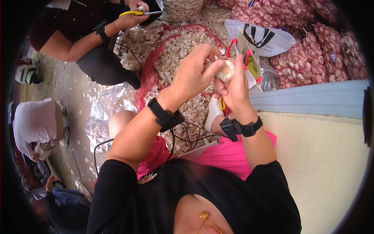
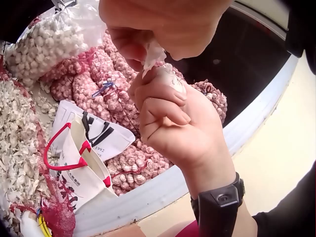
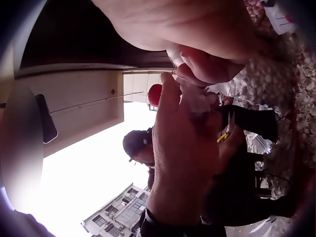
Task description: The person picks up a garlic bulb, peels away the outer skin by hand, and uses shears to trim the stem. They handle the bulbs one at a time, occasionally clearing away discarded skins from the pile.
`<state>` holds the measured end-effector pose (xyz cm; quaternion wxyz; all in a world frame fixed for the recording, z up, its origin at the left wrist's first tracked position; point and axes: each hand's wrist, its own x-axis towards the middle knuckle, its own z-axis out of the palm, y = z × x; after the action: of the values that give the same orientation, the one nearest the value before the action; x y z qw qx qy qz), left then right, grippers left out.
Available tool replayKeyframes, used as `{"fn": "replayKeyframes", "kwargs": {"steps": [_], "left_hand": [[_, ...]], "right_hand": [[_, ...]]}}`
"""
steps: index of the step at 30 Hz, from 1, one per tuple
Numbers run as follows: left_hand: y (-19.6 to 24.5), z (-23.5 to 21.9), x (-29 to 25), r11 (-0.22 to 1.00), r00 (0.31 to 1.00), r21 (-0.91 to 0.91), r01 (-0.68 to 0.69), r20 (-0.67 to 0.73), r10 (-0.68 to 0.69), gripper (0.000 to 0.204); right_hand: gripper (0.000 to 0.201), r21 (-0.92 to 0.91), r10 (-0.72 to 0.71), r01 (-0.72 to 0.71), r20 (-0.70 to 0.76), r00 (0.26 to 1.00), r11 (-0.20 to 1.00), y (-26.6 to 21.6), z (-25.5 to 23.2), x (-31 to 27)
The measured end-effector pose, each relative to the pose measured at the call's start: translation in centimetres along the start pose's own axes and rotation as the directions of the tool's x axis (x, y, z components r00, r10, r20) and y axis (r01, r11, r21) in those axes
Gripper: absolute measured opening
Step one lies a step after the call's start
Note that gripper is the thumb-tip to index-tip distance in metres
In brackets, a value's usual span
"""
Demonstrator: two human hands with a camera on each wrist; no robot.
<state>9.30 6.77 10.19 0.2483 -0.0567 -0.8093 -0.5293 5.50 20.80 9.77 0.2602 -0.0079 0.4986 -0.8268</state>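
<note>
In the head view a whitish garlic bulb [image 1: 226,71] sits between both hands above the peel heap. My right hand [image 1: 238,90] grips it, with curled fingers around it in the left wrist view, where the bulb [image 2: 170,81] shows partly. My left hand [image 1: 194,73] has its thumb against the bulb's near side. A flap of thin white skin [image 2: 154,55] is pinched by the left hand [image 2: 165,22] just above the right hand [image 2: 180,123]. In the right wrist view, the right hand [image 3: 197,29] partly hides the bulb, with the left hand [image 3: 180,148] beside it.
Loose garlic skins [image 1: 187,46] lie on a red net below the hands. A white bag with red handles [image 1: 249,58] stands beyond the right hand, near net sacks of garlic [image 1: 307,58]. Another person holds yellow-handled scissors [image 1: 134,13] at upper left. A pale ledge [image 1: 311,99] runs along the right.
</note>
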Motion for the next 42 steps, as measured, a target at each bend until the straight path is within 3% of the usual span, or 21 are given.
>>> {"fn": "replayKeyframes", "kwargs": {"steps": [1, 3, 6, 8, 9, 11, 12, 14, 15, 16, 17, 19, 25, 27, 28, 30, 34, 36, 37, 39, 42], "left_hand": [[0.2, -0.1, 0.0, 0.996, 0.995, 0.04, -0.084, 0.056, 0.082, 0.013], [-0.4, 0.1, -0.3, 0.999, 0.994, 0.003, -0.048, 0.094, 0.047, 0.013], [-0.9, 0.0, -0.3, 0.999, 0.993, -0.018, 0.04, 0.111, -0.038, 0.014], [-1.0, -0.1, -0.3, 0.989, 0.984, 0.107, -0.101, 0.16, 0.083, 0.011], [-0.9, -0.1, -0.4, 0.989, 0.984, 0.107, -0.1, 0.158, 0.083, 0.011], [-0.5, 0.3, -0.8, 0.956, 0.983, -0.259, 0.136, 0.156, -0.098, 0.012], [-0.6, 0.3, -0.7, 0.956, 0.983, -0.261, 0.137, 0.158, -0.098, 0.012], [-0.9, -0.1, -0.4, 0.958, 0.969, -0.145, 0.246, 0.039, -0.243, 0.023], [-0.6, -0.2, -0.4, 0.958, 0.969, -0.145, 0.246, 0.038, -0.243, 0.023], [0.1, -0.5, -0.5, 0.99, 0.994, 0.107, 0.088, 0.047, -0.094, 0.029], [0.5, -0.7, -0.6, 0.935, 0.994, 0.347, -0.079, 0.095, 0.049, 0.035], [0.4, -0.5, -0.9, 0.919, 0.989, 0.381, -0.103, 0.139, 0.053, 0.04], [0.3, -0.3, -1.1, 0.937, 0.974, 0.322, -0.138, 0.213, 0.07, 0.033], [-0.1, -0.7, -0.8, 0.962, 0.973, 0.272, -0.035, 0.228, -0.029, 0.028], [-0.2, -0.8, -0.6, 0.961, 0.973, 0.273, -0.033, 0.227, -0.031, 0.028], [-0.1, -1.2, -0.1, 0.958, 0.947, 0.052, 0.283, 0.144, -0.288, 0.023], [-0.5, -1.1, -0.3, 0.968, 0.969, 0.129, 0.217, 0.094, -0.23, 0.022], [-1.2, -0.8, -0.4, 0.999, 0.988, 0.048, 0.026, 0.152, -0.033, 0.026], [-1.4, -0.7, -0.4, 0.999, 0.988, 0.047, 0.026, 0.152, -0.033, 0.026], [-1.5, -0.8, -0.6, 0.957, 0.943, -0.183, 0.225, 0.287, -0.167, 0.028], [-1.9, -1.2, -0.4, 0.921, 0.912, -0.208, 0.33, 0.324, -0.253, 0.027]], "right_hand": [[0.059, -0.048, 0.01, -0.008, 0.036, 0.999, 0.999, 0.1, -0.2, 0.1], [0.059, -0.097, 0.023, -0.016, 0.071, 0.997, 0.995, 0.3, -0.3, 0.1], [0.057, -0.127, -0.011, 0.012, 0.005, 1.0, 0.992, 0.7, -0.1, 0.1], [0.057, -0.103, -0.012, 0.012, -0.002, 1.0, 0.995, 0.8, -0.3, 0.4], [0.057, -0.104, -0.011, 0.011, 0.0, 1.0, 0.994, 0.7, -0.4, 0.6], [0.056, 0.061, 0.039, -0.033, -0.096, 0.995, 0.998, 0.3, -0.8, 1.0], [0.056, 0.098, 0.053, -0.047, -0.063, 0.997, 0.994, 0.3, -1.3, 1.2], [0.056, 0.126, 0.055, -0.051, -0.025, 0.998, 0.991, 0.4, -2.2, 1.4], [0.057, 0.156, 0.056, -0.058, 0.018, 0.998, 0.986, 0.4, -2.2, 1.5], [0.057, 0.155, 0.056, -0.059, 0.02, 0.998, 0.986, 0.4, -2.1, 1.5], [0.057, 0.13, 0.095, -0.09, -0.034, 0.995, 0.987, 0.3, -1.8, 1.2], [0.058, 0.106, 0.135, -0.126, -0.09, 0.987, 0.986, 0.4, -1.7, 1.0], [0.058, 0.032, 0.155, -0.153, -0.058, 0.986, 0.988, 0.4, -2.4, 1.2], [0.054, 0.038, 0.209, -0.218, 0.169, 0.963, 0.975, 0.6, -3.3, 1.4], [0.054, 0.037, 0.211, -0.22, 0.17, 0.963, 0.975, 0.8, -3.2, 1.5], [0.052, 0.27, 0.324, -0.356, 0.158, 0.933, 0.895, 1.0, -2.7, 1.7], [0.051, 0.413, 0.416, -0.435, 0.139, 0.899, 0.8, 1.3, -3.5, 2.0], [0.049, 0.438, 0.356, -0.41, 0.205, 0.912, 0.8, 1.3, -3.8, 2.0], [0.049, 0.438, 0.356, -0.41, 0.204, 0.912, 0.8, 1.3, -3.8, 2.0], [0.049, 0.238, 0.274, -0.3, 0.135, 0.952, 0.924, 1.1, -3.2, 1.6], [0.037, 0.066, 0.168, -0.177, 0.125, 0.978, 0.982, 0.5, -1.5, 0.8]]}}
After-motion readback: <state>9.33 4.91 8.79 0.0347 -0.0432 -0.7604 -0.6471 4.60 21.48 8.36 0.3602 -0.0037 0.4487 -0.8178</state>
